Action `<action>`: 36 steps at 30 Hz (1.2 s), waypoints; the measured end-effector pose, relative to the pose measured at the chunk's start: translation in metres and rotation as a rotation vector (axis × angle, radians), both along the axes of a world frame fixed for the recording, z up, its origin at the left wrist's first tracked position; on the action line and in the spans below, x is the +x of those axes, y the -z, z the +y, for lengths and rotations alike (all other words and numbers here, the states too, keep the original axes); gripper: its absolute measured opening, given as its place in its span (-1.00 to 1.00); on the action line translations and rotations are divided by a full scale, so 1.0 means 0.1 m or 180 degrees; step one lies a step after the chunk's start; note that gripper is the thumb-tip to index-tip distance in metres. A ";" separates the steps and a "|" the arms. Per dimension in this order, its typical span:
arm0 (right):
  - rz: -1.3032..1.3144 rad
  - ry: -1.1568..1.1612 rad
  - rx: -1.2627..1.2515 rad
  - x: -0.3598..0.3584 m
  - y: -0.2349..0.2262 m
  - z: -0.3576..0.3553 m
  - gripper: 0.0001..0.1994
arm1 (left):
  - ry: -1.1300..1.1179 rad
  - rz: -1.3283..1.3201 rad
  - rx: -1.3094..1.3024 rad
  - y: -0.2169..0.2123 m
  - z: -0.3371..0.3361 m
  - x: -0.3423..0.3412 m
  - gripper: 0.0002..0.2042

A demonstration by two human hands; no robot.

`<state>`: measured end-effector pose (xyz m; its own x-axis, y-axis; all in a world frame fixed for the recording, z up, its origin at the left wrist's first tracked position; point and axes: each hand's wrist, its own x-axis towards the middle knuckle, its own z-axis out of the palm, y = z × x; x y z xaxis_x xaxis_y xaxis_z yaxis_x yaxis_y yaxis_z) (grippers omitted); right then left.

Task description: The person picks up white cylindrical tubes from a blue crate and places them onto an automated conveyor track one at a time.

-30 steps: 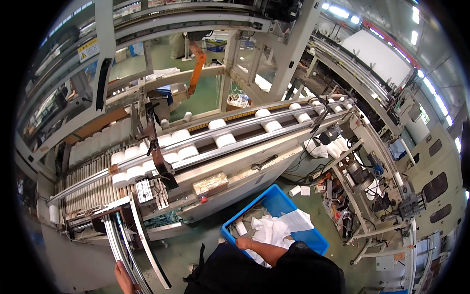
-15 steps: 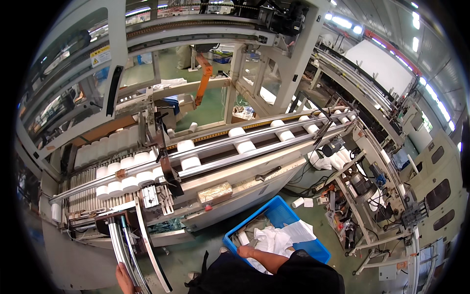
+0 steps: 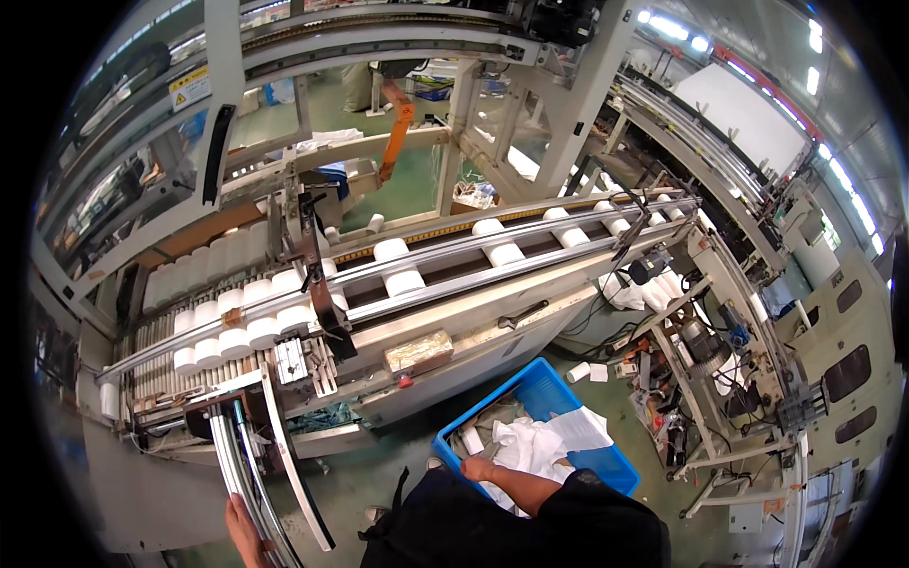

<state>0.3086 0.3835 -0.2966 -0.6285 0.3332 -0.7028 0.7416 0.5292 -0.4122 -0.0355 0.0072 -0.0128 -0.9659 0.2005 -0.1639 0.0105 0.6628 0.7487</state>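
My left hand [image 3: 244,533] lies against curved metal guide rails [image 3: 227,464] at the lower left, its fingers stretched along them. Only part of that hand shows above the picture's lower edge. My right hand [image 3: 480,468] is closed, held over the near left side of a blue plastic crate [image 3: 606,464]. Whatever its curled fingers may hold is hidden. Crumpled white sheet material [image 3: 525,450] fills much of the crate beside it. Ahead, white rolls [image 3: 398,270] lie spaced out on a conveyor, and more rolls [image 3: 234,324] sit close together at its left end.
Metal machine framing [image 3: 218,123] with an orange strap [image 3: 396,137] stands behind the conveyor. On the conveyor's near ledge lie a wrapped block [image 3: 419,352] and a wrench [image 3: 523,314]. A motor [image 3: 705,341], cables and tools are at the right, near loose white pieces [image 3: 589,372] on the floor.
The white rolls have shifted along the conveyor, and those grouped at its left end sit slightly farther left. The view has tilted a little. Both hands stay about where they were.
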 end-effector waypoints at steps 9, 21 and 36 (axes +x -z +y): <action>0.0479 -0.0272 0.0142 0.06 0.36 0.08 -0.68 | -0.0227 0.0128 -0.0244 0.17 -0.06 -0.06 -0.54; 0.0396 0.0156 -0.0531 0.29 0.77 0.27 -0.74 | -0.0180 -0.0098 -0.0379 -0.05 0.00 -0.01 -0.52; 0.3266 0.2441 0.3285 -0.79 -2.62 2.62 -0.68 | -0.0116 0.0080 -0.0265 -0.11 0.14 0.04 -0.51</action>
